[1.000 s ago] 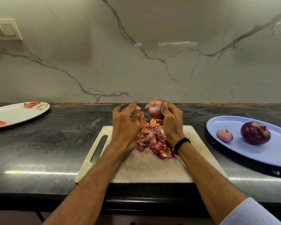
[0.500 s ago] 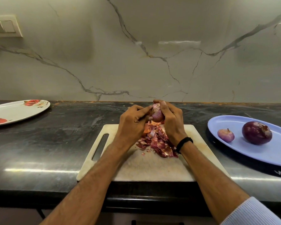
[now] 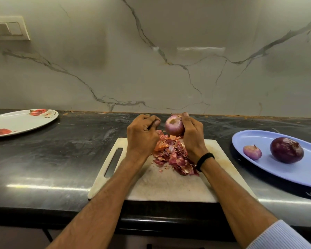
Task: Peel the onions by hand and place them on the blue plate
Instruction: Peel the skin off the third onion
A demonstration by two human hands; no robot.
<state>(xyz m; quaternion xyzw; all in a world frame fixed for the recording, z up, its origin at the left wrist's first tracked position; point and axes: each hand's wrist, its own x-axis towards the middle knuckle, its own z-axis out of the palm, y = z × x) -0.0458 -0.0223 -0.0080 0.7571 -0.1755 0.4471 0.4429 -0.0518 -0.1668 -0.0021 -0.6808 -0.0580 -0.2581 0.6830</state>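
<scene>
**Onion held up in your right hand, over the peel pile**

The onion (image 3: 174, 127) is off the board, in the grip of your right hand (image 3: 193, 137). Fingers wrap its far and right side, and one fingertip shows over the top. Its pale purple skin is mostly bare, with a brownish cut end facing the camera. That grip is closed round the onion, narrow, with no gap showing.

Your left hand (image 3: 142, 135) sits just beside the onion on its left, not touching it. Fingers are curled in and the thumb is pressed against them. I cannot tell whether that grip pinches a scrap of skin or nothing.

Directly below both hands is the peel pile (image 3: 174, 155), red and orange flakes heaped on the far half of the white cutting board (image 3: 169, 187). The board's handle slot is on the left. A black wristband (image 3: 204, 160) is on your right wrist, and a pale ribbed sleeve (image 3: 280, 236) shows at the bottom right.

The board lies on the dark surface (image 3: 52, 159), near its front edge. The blue plate (image 3: 294, 169) is to the right of the board and apart from it. It holds a small pale onion (image 3: 252, 152) and a large dark purple onion (image 3: 286, 150), close together but not touching.

Far left on the surface is a white floral plate (image 3: 20, 121). Behind is a marble wall (image 3: 151, 69) with a switch panel (image 3: 7, 27) at the top left.
</scene>
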